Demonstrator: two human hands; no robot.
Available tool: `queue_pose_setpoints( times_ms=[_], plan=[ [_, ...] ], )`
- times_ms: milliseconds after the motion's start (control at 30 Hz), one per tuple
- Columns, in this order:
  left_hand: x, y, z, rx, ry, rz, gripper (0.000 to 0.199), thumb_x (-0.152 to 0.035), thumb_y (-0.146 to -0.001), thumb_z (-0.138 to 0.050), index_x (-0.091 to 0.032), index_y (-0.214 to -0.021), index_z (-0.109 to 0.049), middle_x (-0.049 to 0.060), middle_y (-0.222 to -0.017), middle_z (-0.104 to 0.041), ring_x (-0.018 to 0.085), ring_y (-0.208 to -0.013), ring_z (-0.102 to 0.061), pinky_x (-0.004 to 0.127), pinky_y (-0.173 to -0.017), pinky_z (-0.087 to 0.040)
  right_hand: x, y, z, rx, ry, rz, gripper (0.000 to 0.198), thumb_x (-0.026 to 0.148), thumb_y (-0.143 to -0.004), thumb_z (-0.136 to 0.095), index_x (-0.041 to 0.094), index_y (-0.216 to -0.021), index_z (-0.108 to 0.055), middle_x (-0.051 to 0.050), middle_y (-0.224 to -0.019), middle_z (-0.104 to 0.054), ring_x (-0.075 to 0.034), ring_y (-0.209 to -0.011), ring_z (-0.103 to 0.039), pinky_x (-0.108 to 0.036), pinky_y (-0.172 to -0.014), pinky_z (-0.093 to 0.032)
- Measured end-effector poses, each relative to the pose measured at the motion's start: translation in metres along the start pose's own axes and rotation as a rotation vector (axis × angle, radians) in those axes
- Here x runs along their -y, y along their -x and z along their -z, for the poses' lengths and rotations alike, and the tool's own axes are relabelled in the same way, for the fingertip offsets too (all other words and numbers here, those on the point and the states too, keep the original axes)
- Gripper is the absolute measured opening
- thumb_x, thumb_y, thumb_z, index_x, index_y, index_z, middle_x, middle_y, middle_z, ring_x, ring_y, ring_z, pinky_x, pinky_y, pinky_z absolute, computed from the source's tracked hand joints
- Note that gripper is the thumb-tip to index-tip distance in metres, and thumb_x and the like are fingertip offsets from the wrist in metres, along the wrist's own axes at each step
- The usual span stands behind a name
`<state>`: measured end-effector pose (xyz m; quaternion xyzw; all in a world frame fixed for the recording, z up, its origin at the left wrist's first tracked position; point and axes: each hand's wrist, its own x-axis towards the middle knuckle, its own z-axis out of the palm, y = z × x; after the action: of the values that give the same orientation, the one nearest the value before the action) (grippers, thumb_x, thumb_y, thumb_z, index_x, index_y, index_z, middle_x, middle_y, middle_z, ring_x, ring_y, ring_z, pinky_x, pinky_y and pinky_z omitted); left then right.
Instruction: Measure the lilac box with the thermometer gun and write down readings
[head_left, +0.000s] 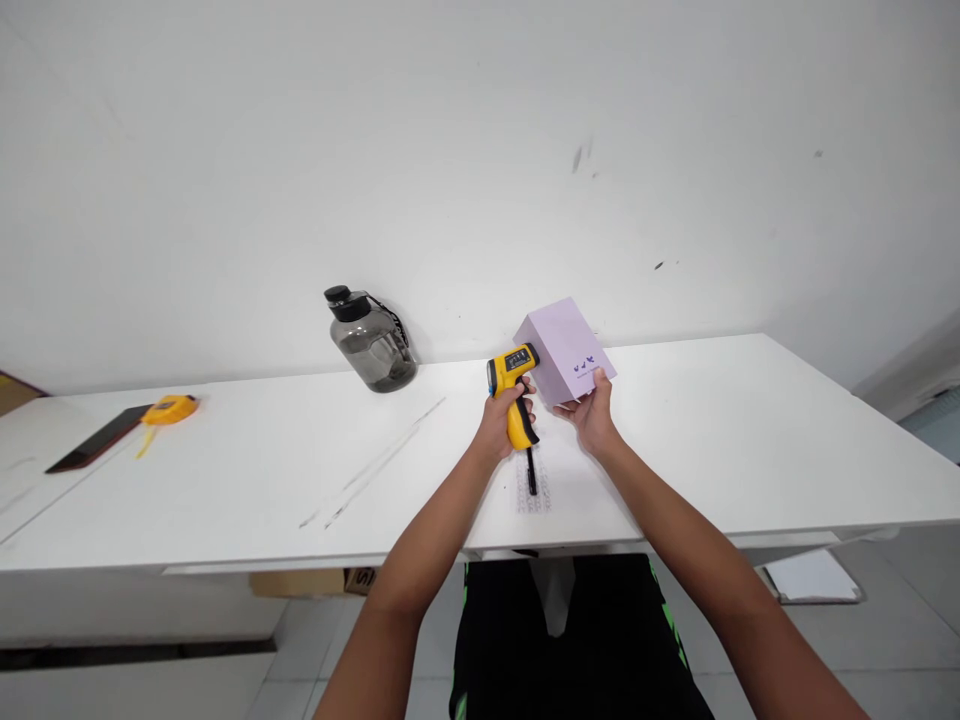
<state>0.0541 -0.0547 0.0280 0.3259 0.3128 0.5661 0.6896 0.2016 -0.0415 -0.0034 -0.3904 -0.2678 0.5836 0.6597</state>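
My left hand (499, 421) is wrapped round the grip of a yellow and black infrared thermometer (519, 425), whose front end points toward a lilac box (570, 345). That box is tilted and printed with small dark figures near one edge. At its lower corner my right hand (595, 413) grips it, thumb on the printed face and fingers underneath. Below the thermometer a black pen (532, 475) lies on a clear sheet with a bumpy pattern (546, 496) on the white table (675, 470).
A grey see-through water bottle (371, 345) with a black lid stands by the wall. Farther left are a yellow tape measure (170, 409) and a dark flat panel (97, 440). Under the table there is a cardboard box (296, 583); a white pad (814, 577) lies low on the right.
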Motion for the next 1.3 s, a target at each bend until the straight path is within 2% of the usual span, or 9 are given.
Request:
queue_pose_setpoints(
  times_ms=[467,867,1000,1200,1300],
  plan=[
    [0.0017,-0.0024,0.0037,0.021,0.032,0.025,0.04,-0.032,-0.063,-0.081,-0.017,-0.095,-0.063,-0.002,-0.084,-0.061,0.006,-0.054,-0.048,0.022,-0.048,-0.044,-0.0028,-0.003,0.002,-0.007,-0.001,-0.012,0.067,0.083,-0.067,-0.051,0.031,-0.108,-0.056,-0.003,-0.099,-0.068,-0.023,-0.086,-0.065,-0.038,-0.071,-0.055],
    [0.0013,-0.003,0.0038,-0.007,0.049,0.046,0.04,-0.031,-0.061,-0.081,-0.017,-0.094,-0.065,-0.002,-0.078,-0.058,0.006,-0.054,-0.05,0.022,-0.049,-0.044,-0.0035,-0.004,0.0027,-0.008,-0.004,-0.002,0.067,0.083,-0.067,-0.051,0.031,-0.109,-0.055,-0.003,-0.097,-0.068,-0.023,-0.082,-0.064,-0.037,-0.07,-0.053],
    [0.0015,-0.0031,0.0036,-0.003,0.046,0.046,0.041,-0.031,-0.06,-0.081,-0.017,-0.095,-0.064,-0.002,-0.079,-0.058,0.006,-0.054,-0.05,0.022,-0.049,-0.044,-0.0033,-0.0039,0.0022,-0.024,0.0,-0.002,0.068,0.084,-0.066,-0.05,0.031,-0.109,-0.054,-0.003,-0.098,-0.067,-0.023,-0.082,-0.064,-0.038,-0.07,-0.054],
    [0.0016,-0.0023,0.0027,-0.007,0.039,0.038,0.038,-0.031,-0.063,-0.08,-0.017,-0.094,-0.065,-0.002,-0.079,-0.059,0.006,-0.055,-0.05,0.022,-0.05,-0.044,0.001,0.0021,0.0003,0.008,-0.043,-0.026,0.063,0.08,-0.069,-0.054,0.032,-0.11,-0.054,-0.005,-0.104,-0.064,-0.027,-0.093,-0.065,-0.046,-0.073,-0.059],
    [-0.0011,-0.0027,0.0027,-0.027,0.061,0.078,0.035,-0.03,-0.064,-0.078,-0.017,-0.093,-0.065,-0.001,-0.077,-0.059,0.007,-0.054,-0.05,0.022,-0.05,-0.044,0.0013,0.001,0.0009,0.0,-0.07,-0.033,0.061,0.078,-0.07,-0.056,0.032,-0.11,-0.053,-0.005,-0.102,-0.062,-0.026,-0.092,-0.065,-0.047,-0.073,-0.06]
  ],
)
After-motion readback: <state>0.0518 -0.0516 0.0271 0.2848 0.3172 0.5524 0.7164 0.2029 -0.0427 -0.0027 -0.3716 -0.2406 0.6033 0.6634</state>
